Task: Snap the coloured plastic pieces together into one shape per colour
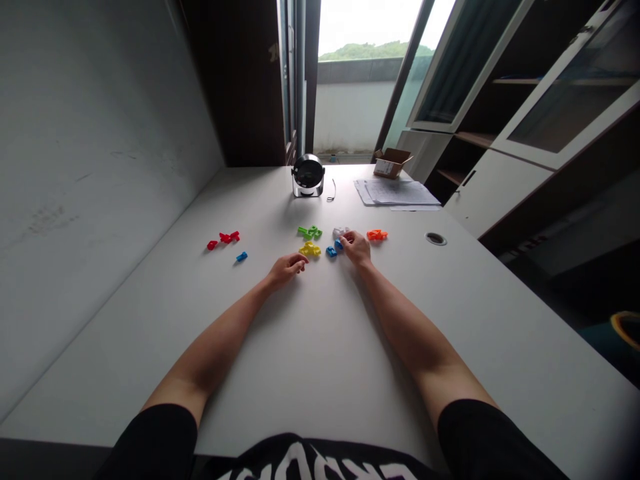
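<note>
Small coloured plastic pieces lie in groups on a white table [320, 333]. My right hand [356, 247] rests with fingers curled over a blue piece [339, 245], close to a second blue piece [331, 251] and some pale grey pieces [341, 232]. My left hand [286, 269] lies curled on the table just beside the yellow pieces [310, 249]; nothing shows in it. Green pieces [310, 232] sit beyond the yellow ones. Orange pieces [377, 235] lie right of my right hand.
Red pieces [224, 238] and a lone blue piece [242, 256] lie at the left. A small round fan [308, 176], a stack of papers [395, 192] and a cardboard box [392, 162] stand at the far edge. A cable hole [436, 238] is at the right.
</note>
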Available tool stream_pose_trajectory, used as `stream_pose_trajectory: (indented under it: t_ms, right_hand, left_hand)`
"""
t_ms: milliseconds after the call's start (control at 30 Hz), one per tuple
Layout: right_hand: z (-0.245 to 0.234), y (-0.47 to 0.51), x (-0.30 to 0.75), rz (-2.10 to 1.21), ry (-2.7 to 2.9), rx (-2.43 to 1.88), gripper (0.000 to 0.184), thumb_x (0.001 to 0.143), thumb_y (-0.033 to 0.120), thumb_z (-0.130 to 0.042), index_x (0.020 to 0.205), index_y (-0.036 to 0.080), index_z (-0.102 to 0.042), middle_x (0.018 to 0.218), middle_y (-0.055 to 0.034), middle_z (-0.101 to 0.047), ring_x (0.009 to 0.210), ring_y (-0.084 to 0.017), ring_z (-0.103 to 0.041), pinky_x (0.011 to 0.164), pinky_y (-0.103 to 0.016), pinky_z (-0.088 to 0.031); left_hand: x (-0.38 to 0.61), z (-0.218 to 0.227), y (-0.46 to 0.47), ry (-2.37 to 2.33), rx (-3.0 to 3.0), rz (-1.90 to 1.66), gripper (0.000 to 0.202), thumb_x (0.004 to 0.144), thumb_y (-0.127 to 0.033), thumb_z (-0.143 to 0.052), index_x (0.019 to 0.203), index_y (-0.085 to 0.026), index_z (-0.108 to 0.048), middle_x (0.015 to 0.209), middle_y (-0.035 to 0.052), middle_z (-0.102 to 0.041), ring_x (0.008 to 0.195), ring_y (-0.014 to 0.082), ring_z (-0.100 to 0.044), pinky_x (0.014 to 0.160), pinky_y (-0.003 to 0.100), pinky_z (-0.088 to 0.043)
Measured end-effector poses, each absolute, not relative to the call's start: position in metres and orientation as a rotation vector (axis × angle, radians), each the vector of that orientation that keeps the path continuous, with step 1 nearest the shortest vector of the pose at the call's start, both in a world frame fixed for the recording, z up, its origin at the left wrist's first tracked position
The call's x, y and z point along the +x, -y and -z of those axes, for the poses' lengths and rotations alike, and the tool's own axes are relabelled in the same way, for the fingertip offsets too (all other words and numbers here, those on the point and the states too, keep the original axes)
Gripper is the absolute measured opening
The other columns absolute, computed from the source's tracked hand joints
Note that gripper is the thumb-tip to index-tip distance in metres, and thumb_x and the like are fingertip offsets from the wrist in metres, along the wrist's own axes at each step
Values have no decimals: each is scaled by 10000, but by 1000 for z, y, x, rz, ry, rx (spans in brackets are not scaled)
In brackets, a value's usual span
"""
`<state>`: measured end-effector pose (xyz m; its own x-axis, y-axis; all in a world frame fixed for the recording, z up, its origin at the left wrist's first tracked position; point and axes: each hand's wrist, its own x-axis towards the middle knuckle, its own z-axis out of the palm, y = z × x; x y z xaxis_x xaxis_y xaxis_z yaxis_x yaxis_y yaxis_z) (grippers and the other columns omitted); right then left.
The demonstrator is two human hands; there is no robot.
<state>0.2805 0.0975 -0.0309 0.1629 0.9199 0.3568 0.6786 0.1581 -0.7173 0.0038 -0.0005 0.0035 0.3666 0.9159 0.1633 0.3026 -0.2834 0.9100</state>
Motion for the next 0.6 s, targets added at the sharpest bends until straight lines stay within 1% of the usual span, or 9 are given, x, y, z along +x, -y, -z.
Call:
stream_pose_trajectory:
  t_ms: [167, 433, 600]
  right_hand:
    - [32, -96, 279, -282, 1656, -1601, 236, 812, 420, -625, 937, 230, -689, 879, -34, -696, 793, -190, -619, 752, -307, -475]
    - [30, -92, 277, -206, 1685, -1642, 222, 833, 403, -596, 946, 227, -673, 908, -59, -682, 866, -227, -583, 848, -374, -445]
    - [29, -89, 276, -192, 1688, -1661, 235, 843, 416, -592, 958, 226, -671, 913, -66, -689, 889, -243, -579, 860, -385, -434]
  left_hand:
    - [4, -5, 2, -1067, 1785, -921, 247, 890, -309, -525, 996, -165, -695, 785, 28, -664, 708, 135, -599, 694, 249, -486]
    - [4, -6, 2, -1068, 1788, -921, 239, 887, -304, -531, 989, -165, -696, 781, 25, -664, 703, 130, -599, 691, 246, -485]
    - [6, -3, 2, -1087, 1784, -946, 237, 883, -293, -520, 979, -165, -696, 767, 26, -665, 695, 133, -600, 678, 246, -480]
